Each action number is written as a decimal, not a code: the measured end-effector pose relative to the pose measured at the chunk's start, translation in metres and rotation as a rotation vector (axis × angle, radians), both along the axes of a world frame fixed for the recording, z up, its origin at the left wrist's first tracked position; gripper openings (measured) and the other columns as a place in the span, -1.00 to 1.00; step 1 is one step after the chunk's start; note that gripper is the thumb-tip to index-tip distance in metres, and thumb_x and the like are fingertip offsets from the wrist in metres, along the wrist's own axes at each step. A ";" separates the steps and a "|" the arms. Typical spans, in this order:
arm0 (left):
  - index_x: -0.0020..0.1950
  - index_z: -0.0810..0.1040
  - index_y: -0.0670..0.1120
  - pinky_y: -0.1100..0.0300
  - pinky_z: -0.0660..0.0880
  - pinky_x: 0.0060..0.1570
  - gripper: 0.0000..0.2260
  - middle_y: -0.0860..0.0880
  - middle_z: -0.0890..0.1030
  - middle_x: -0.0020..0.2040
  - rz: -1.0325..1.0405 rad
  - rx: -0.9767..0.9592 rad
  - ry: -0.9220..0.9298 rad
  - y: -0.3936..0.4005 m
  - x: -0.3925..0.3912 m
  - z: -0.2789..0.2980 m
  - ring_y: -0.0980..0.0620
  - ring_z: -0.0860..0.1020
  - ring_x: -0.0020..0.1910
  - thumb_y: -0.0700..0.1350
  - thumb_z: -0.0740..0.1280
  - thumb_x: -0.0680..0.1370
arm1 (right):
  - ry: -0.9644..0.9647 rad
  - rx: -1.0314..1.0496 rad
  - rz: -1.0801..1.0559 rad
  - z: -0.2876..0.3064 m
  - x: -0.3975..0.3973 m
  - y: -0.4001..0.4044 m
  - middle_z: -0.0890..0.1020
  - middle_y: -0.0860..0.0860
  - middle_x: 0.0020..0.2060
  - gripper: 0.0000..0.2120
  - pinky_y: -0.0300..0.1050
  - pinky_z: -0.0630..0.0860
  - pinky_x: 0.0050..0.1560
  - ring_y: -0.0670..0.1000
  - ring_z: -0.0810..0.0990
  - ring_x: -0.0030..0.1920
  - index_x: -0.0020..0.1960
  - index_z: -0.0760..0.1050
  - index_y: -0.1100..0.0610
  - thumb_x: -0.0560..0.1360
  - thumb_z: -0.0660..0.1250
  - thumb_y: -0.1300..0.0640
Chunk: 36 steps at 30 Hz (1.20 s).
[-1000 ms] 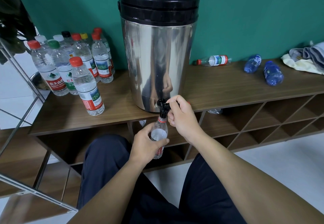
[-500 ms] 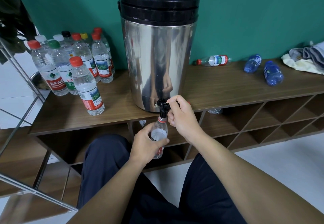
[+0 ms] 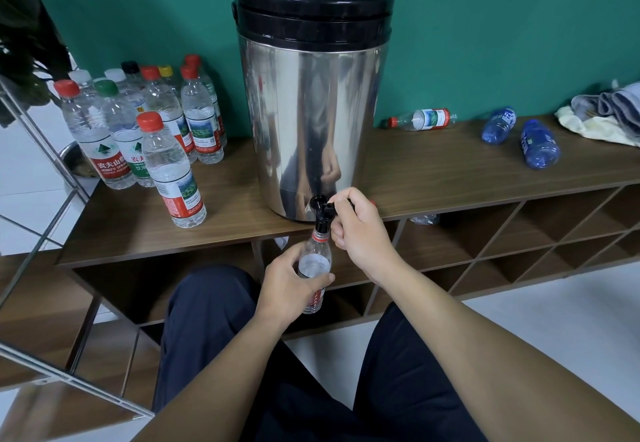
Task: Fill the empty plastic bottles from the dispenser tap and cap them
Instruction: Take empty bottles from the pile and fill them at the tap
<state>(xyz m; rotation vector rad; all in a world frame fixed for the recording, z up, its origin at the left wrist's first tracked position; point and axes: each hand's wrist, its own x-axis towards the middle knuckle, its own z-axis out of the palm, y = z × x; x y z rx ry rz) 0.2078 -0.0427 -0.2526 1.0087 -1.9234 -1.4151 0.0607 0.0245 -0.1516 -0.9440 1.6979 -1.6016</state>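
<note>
Two hands are at work in my head view. My left hand (image 3: pixel 289 277) has its grip curled round the bottle (image 3: pixel 314 270), holding it upright with its open neck right under the black tap (image 3: pixel 322 211) of the steel dispenser (image 3: pixel 311 123), which stands on the wooden table (image 3: pixel 450 171). My right hand (image 3: pixel 360 230) has its grip closed on the tap lever, fingers bent round it. Water shows inside the bottle, above my thumb. To the left on the table I see a cluster of capped bottles (image 3: pixel 145 130) standing upright, mostly red caps, one green; the nearest labels read 农夫山泉 with "NONGFU SPRING" beneath. On the right lie a clear bottle with a red cap (image 3: pixel 420 119) and two blue bottles (image 3: pixel 519 135) on their sides; their print is too small for me to read.
</note>
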 end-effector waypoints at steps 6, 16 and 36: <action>0.35 0.68 0.19 0.09 0.64 0.30 -0.45 0.25 0.76 0.14 -0.006 0.002 0.009 0.000 0.001 0.000 0.24 0.70 0.17 -0.07 0.75 0.42 | 0.011 0.002 0.005 0.001 0.000 0.000 0.38 -0.02 -0.44 -0.80 -0.12 0.30 -0.38 -0.01 0.33 -0.41 0.06 0.51 0.07 0.80 0.17 0.10; 0.37 0.67 0.20 0.01 0.64 0.35 -0.42 0.24 0.76 0.17 -0.007 0.013 0.007 -0.001 0.000 -0.003 0.20 0.70 0.21 -0.06 0.76 0.41 | 0.001 -0.005 -0.006 -0.002 0.000 -0.001 0.37 0.01 -0.44 -0.80 -0.11 0.28 -0.38 -0.01 0.32 -0.40 0.04 0.51 0.07 0.79 0.17 0.09; 0.37 0.68 0.20 0.12 0.63 0.27 -0.43 0.27 0.75 0.16 0.002 0.006 0.009 -0.001 -0.001 -0.002 0.25 0.68 0.19 -0.05 0.76 0.41 | 0.010 0.006 -0.004 -0.003 -0.001 -0.001 0.39 -0.01 -0.43 -0.80 -0.12 0.30 -0.37 -0.03 0.34 -0.41 0.07 0.52 0.05 0.79 0.16 0.09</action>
